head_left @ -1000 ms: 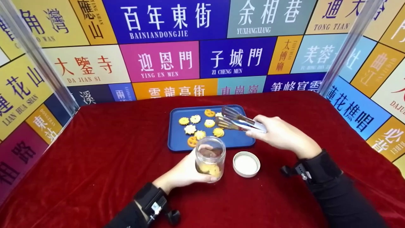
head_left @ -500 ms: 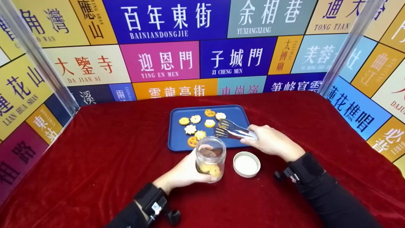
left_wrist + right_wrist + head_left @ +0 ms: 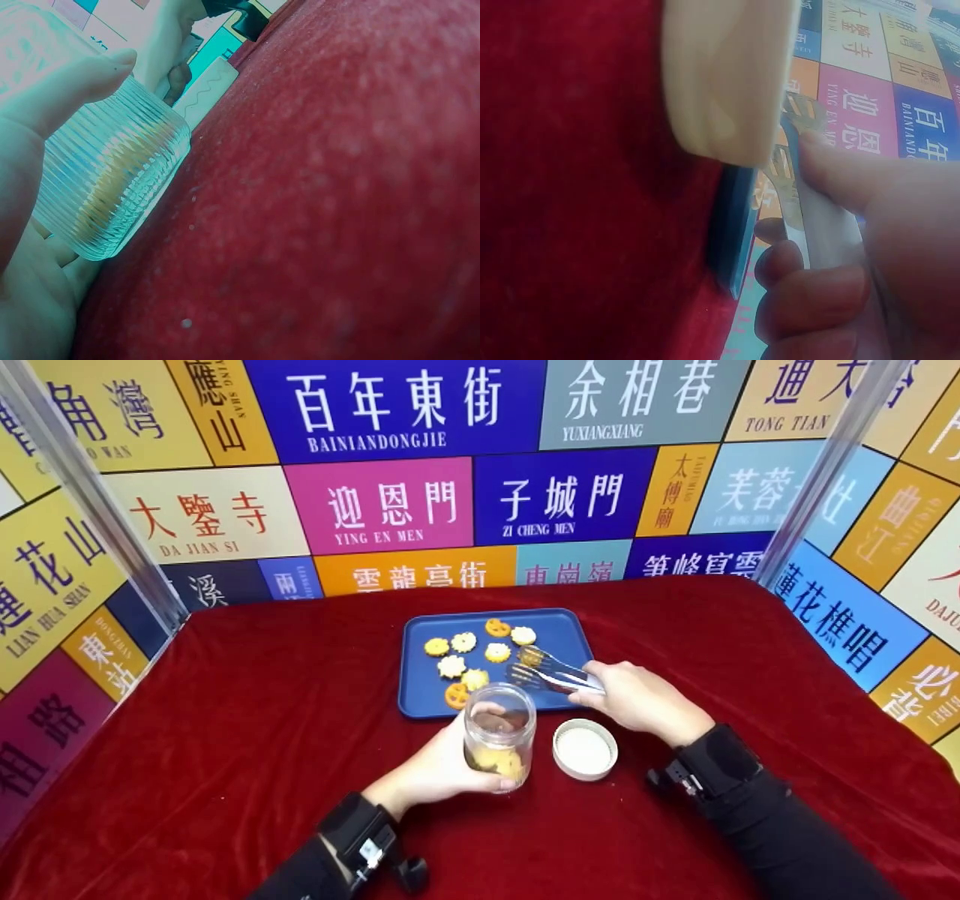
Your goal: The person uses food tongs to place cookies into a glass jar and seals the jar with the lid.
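My left hand (image 3: 439, 765) grips a clear ribbed jar (image 3: 517, 731), thumb in front and fingers wrapped behind it. Yellow cookies (image 3: 112, 184) lie in the bottom of the jar, seen through its wall in the left wrist view. In my right hand (image 3: 649, 699) is a pair of metal tongs (image 3: 571, 678), fingers curled round the handle. The slotted ends of the tongs reach over the right part of a blue tray (image 3: 417, 699), spread around a round golden cookie (image 3: 531, 657). One slotted end partly covers that cookie.
Several flower-shaped cookies (image 3: 451, 666) and two pretzel-shaped ones (image 3: 497, 628) lie on the tray. A cream lid (image 3: 584, 750) rests upturned on the red cloth (image 3: 285, 697), right of the jar. Behind the table stands a colourful sign-covered wall (image 3: 375, 502).
My right hand has moved left and down, bringing the tongs from above the tray's right side down around the golden cookie. The left hand and jar have stayed put.
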`<act>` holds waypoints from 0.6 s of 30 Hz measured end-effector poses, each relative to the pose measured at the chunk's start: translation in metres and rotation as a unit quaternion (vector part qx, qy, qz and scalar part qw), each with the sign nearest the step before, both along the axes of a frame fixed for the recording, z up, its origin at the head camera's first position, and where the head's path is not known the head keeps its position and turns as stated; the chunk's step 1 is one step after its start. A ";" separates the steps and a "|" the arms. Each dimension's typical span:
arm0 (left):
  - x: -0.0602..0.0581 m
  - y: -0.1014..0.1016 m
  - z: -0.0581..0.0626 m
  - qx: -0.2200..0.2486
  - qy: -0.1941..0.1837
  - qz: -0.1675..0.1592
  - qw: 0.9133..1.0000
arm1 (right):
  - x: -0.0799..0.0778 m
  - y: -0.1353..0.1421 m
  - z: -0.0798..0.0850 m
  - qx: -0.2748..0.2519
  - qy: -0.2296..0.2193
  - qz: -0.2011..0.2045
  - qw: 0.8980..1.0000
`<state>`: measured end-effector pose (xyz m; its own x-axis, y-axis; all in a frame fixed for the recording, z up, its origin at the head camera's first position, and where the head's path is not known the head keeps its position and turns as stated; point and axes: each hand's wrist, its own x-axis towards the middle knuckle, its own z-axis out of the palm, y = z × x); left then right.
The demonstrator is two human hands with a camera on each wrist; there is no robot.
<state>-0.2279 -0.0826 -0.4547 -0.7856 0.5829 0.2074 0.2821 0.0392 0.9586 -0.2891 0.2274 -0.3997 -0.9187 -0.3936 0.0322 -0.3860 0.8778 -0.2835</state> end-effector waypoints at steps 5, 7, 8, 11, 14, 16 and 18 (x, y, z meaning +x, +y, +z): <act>0.000 0.000 0.000 -0.001 0.001 -0.001 1.000 | 0.000 0.010 0.010 0.004 -0.009 0.012 1.000; -0.001 0.000 0.000 -0.003 0.002 0.000 1.000 | -0.001 0.015 0.014 0.009 -0.015 0.016 1.000; -0.001 0.000 0.000 -0.004 0.004 0.001 1.000 | -0.001 0.018 0.016 0.012 -0.019 0.017 1.000; -0.001 0.000 -0.001 -0.007 0.007 0.004 1.000 | -0.002 0.023 0.021 0.014 -0.037 0.015 0.999; -0.001 0.000 -0.001 -0.006 0.009 0.003 1.000 | -0.002 0.023 0.021 0.009 -0.048 0.012 0.999; -0.001 0.000 -0.001 -0.004 0.009 0.001 1.000 | -0.003 0.022 0.019 0.003 -0.050 0.009 0.999; -0.001 0.000 -0.001 -0.002 0.008 -0.001 1.000 | -0.003 0.020 0.017 -0.001 -0.049 0.009 0.999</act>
<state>-0.2293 -0.0829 -0.4561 -0.7809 0.5856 0.2175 0.2975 0.0425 0.9538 -0.2924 0.2476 -0.3830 -0.9102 -0.4105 -0.0556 -0.3726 0.8700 -0.3230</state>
